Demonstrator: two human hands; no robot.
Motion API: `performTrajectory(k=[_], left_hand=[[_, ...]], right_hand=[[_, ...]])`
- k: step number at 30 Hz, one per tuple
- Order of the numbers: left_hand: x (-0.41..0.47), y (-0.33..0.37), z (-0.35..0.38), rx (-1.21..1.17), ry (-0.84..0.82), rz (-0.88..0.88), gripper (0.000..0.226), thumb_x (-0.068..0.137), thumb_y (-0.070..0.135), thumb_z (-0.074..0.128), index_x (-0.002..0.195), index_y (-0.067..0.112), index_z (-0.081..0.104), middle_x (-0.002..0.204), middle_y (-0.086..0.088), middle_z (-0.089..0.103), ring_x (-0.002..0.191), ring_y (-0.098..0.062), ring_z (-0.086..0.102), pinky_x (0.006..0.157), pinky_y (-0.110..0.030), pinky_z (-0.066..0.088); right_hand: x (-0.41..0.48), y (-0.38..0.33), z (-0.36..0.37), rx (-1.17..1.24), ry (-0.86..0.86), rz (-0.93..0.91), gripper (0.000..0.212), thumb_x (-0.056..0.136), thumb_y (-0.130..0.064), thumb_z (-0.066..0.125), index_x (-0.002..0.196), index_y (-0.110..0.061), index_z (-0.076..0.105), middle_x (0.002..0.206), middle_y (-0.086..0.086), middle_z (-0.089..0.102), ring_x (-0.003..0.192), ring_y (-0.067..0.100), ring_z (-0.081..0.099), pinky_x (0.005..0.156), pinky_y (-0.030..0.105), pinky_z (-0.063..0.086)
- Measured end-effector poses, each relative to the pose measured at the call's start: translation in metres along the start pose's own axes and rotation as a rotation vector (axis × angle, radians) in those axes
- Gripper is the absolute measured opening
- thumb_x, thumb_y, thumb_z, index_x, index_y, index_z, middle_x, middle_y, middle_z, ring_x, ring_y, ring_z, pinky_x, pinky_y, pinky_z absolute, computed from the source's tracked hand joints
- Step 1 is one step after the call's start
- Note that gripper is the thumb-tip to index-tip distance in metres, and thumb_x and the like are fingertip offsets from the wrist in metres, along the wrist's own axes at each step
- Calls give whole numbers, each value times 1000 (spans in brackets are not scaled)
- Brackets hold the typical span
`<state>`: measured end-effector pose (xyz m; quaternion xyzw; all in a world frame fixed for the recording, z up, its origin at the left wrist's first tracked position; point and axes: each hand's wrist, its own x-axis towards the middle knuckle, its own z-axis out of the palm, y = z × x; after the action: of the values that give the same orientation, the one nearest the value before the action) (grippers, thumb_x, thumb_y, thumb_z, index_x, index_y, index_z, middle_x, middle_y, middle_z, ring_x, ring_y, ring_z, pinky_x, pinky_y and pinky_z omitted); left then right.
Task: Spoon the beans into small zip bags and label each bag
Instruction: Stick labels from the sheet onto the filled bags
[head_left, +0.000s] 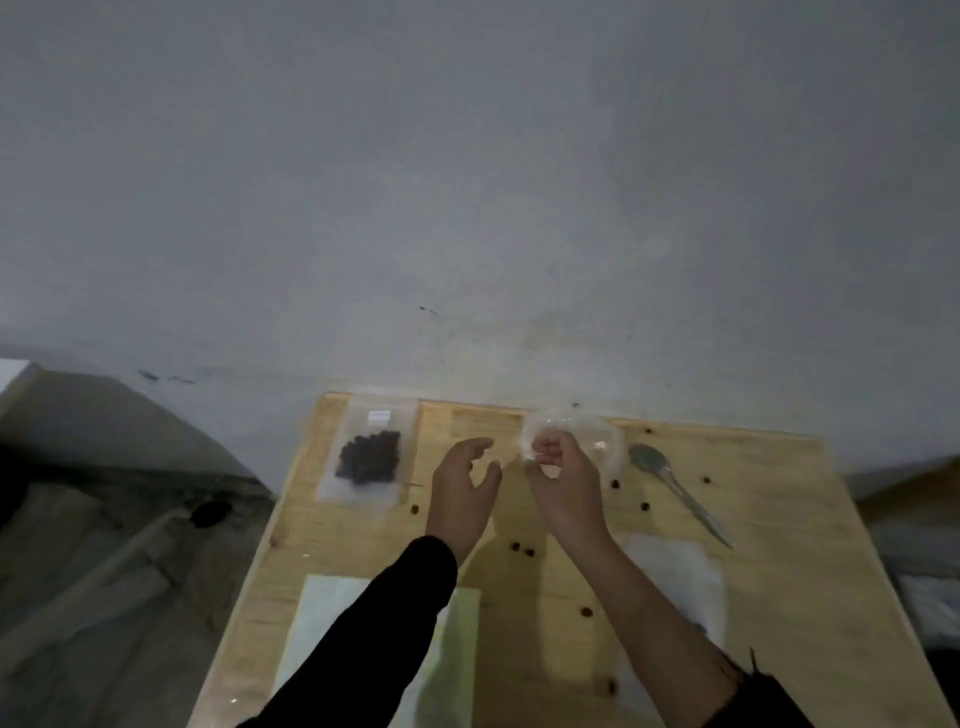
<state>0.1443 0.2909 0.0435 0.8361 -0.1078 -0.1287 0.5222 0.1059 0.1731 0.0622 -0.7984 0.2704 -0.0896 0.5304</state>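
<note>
My right hand (563, 483) pinches the mouth edge of a thin clear plastic zip bag (597, 441), right of the filled, labelled bag of dark beans (371, 452). My left hand (462, 493) is loose and holds nothing, between the two bags. I'd judge the empty bag light, limp and slippery, best held at both mouth edges; the translucent plastic spoon (675, 491) lies further right.

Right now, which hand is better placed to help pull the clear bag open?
Left, probably. The left hand is open, holds nothing, and hovers just beside the clear bag, which the right hand pinches at its near edge. The spoon lies further right, untouched.
</note>
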Motion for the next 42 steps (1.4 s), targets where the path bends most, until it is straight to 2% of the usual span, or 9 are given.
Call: performTrajectory(k=[6, 10, 17, 21, 23, 25, 29, 36, 42], left_hand=[[-86, 13, 104, 72, -223, 41, 28, 95, 16, 53, 123, 14, 53, 121, 8, 46, 115, -13, 48, 86, -9, 30], [-127, -3, 147, 156, -365, -85, 55, 97, 23, 49, 145, 9, 27, 149, -2, 25, 137, -18, 28, 111, -23, 24], [-145, -11, 173, 88, -352, -37, 40, 93, 20, 52, 129, 26, 37, 123, 4, 53, 110, -9, 54, 97, -39, 48], [-143, -4, 177, 60, -348, 9, 57, 95, 27, 48, 145, 22, 22, 141, -3, 44, 125, -16, 47, 105, -40, 42], [-140, 4, 173, 30, -307, 28, 58, 97, 25, 48, 148, 16, 22, 147, -5, 39, 132, -16, 41, 110, -36, 35], [-135, 14, 161, -34, -240, 0, 56, 97, 23, 49, 147, 13, 27, 148, -5, 37, 132, -15, 39, 109, -29, 35], [-122, 23, 113, -224, -196, -39, 56, 96, 25, 53, 145, 28, 26, 129, 4, 49, 101, -8, 58, 79, -18, 49], [-121, -7, 9, -258, -8, -33, 30, 92, 14, 61, 114, 33, 55, 123, 4, 56, 109, -13, 58, 88, -30, 52], [-151, -56, -59, -305, 479, -145, 33, 93, 13, 59, 124, 20, 52, 112, 13, 59, 95, 12, 56, 72, -4, 45]], right_hand=[[-64, 90, -123, -167, 198, 190, 34, 88, -10, 59, 121, -11, 51, 121, 4, 54, 117, 21, 49, 89, 27, 41], [-103, 144, -156, -256, 93, 351, 44, 87, -17, 60, 128, -11, 45, 129, 11, 47, 116, 26, 48, 84, 28, 41], [-133, 165, -145, -284, -32, 181, 32, 85, -12, 57, 116, -15, 47, 105, -4, 49, 103, 17, 54, 67, 8, 36], [-136, 156, -139, -273, 44, 209, 51, 88, -17, 56, 135, -12, 38, 134, 3, 45, 123, 19, 47, 90, 19, 41], [-137, 142, -140, -270, 97, 192, 55, 90, -16, 56, 141, -8, 35, 146, 6, 34, 133, 20, 37, 100, 15, 31], [-136, 127, -142, -239, 151, 131, 49, 91, -11, 56, 136, -4, 39, 142, 7, 36, 123, 15, 44, 91, 2, 27], [-124, 96, -128, -178, 147, 51, 38, 91, -10, 56, 129, -7, 49, 132, 5, 45, 114, 15, 48, 87, 14, 36], [-119, 59, -39, -139, -184, -77, 31, 91, -13, 54, 121, -16, 58, 113, -1, 59, 106, 13, 57, 83, 26, 51], [-140, 83, 29, -377, -481, -119, 39, 93, -13, 49, 132, -12, 51, 141, 2, 43, 131, 18, 38, 104, 30, 39]])
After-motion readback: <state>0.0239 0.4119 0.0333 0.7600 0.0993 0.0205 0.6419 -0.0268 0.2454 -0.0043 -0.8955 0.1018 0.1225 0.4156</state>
